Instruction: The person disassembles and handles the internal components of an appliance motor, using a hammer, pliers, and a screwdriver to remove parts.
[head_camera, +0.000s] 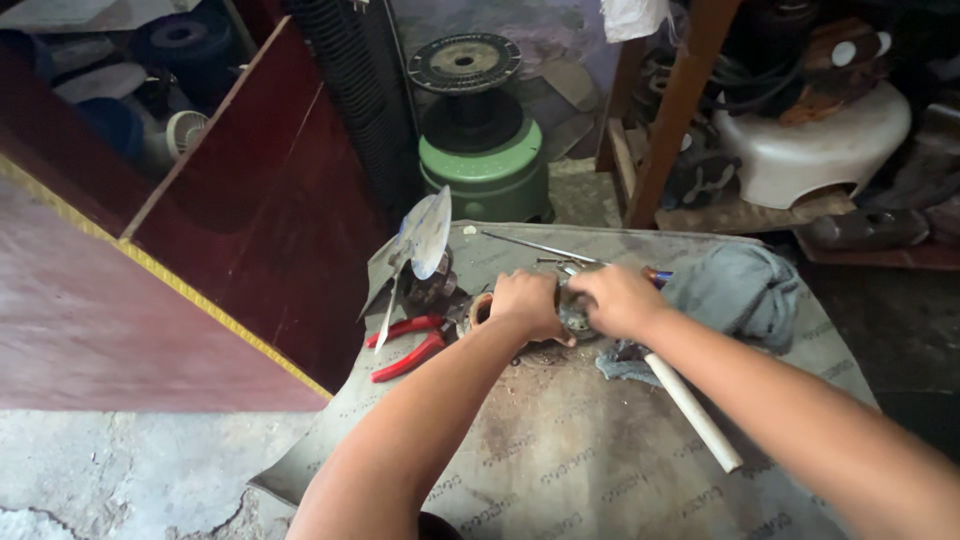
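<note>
— While both forearms reach in from the bottom edge, where do the hands meet?

— Over the middle of the grey mat (600, 450) on the floor. The left hand (527, 303) and the right hand (618, 298) are side by side, almost touching, both curled around a small round metal part (575, 312) held between them. Each hand is closed on it, fingers wrapped over its sides; only a sliver of dull metal shows in the gap.

— What lies closest to them?

— Just left of the left hand, a pair of red-handled pliers (408, 345) lies on the mat, handles spread. Above the pliers stands a pale fan blade (424, 235), tilted up on edge. A thin metal rod (535, 246) lies across the mat just beyond the hands. Under the right wrist a white tube (692, 412) slants down toward the right, and a grey cloth (735, 290) is bunched just beyond that forearm.

— And further off?

— A green drum (487, 165) with a black spool (464, 65) on top stands past the mat's far edge. A dark red wooden cabinet (150, 300) fills the left side, and a white plastic stool (815, 145) sits overturned at upper right among clutter.
</note>
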